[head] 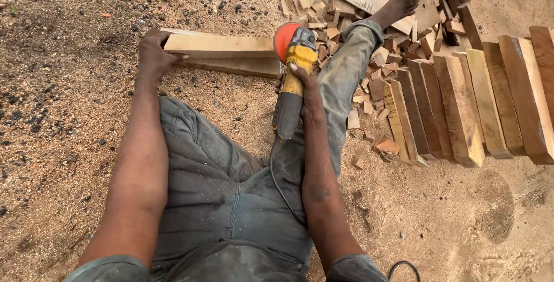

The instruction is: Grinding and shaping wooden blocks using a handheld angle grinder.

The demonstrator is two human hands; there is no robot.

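Fingers of the right hand (304,89) wrap tight around the yellow-and-black angle grinder (290,83), whose orange disc guard (284,38) sits just beside the near end of the wooden plank (222,51), while the left hand (153,56) clamps its fingers over the plank's far-left end on the sawdust-covered ground (63,115). Judging by this, the person, seated with one leg stretched out, seems to be steadying the plank for grinding, and the next move calls for a firm hold and a level disc. Beyond the foot (401,2) lie offcuts (329,5), with a row of cut boards (473,103) at right.
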